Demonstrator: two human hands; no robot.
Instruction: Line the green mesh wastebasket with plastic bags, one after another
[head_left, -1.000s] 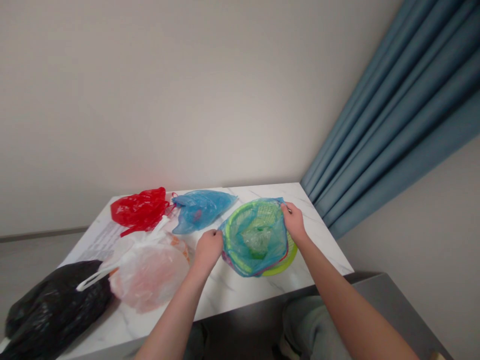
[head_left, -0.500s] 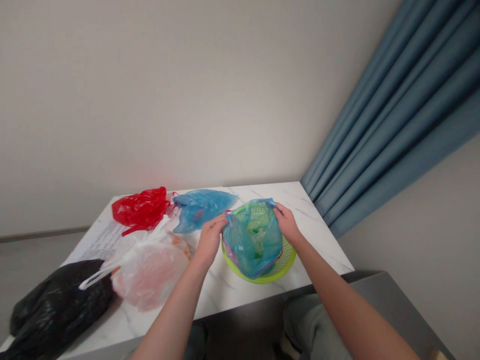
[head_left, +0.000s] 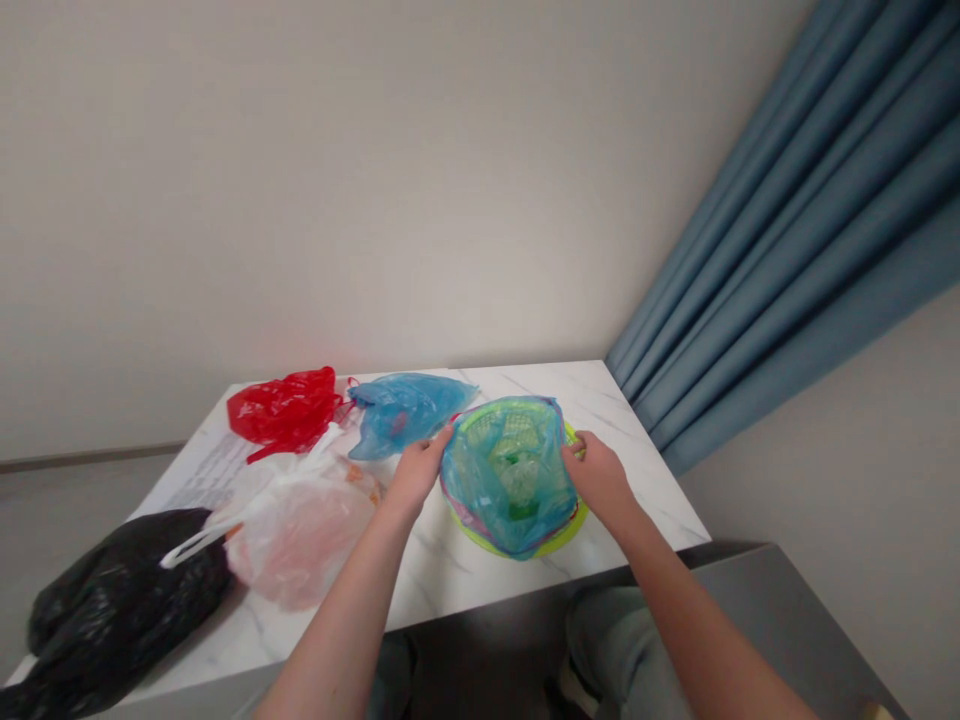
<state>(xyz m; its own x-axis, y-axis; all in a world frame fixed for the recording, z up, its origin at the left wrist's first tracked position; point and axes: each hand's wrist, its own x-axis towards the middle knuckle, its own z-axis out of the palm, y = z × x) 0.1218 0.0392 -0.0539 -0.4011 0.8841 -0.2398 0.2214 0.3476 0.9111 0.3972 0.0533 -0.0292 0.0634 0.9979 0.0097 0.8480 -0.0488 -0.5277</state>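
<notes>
A thin blue plastic bag lines a yellow-green plastic basket, its mouth spread over most of the rim. Something green shows through the film at the bottom; I cannot make out what it is. At the left of the rim, my left hand is closed on the bag's edge. On the right side, my right hand pinches the edge of the bag beside the basket rim.
On the white marbled table lie a red plastic bag, another blue bag, a white bag with pinkish contents and a black bag. A printed sheet lies partly under them. Blue curtains hang at right.
The bag's mouth has been pulled wider and lower over the basket rim. My right hand has shifted right and slightly down; my left hand has barely moved.
</notes>
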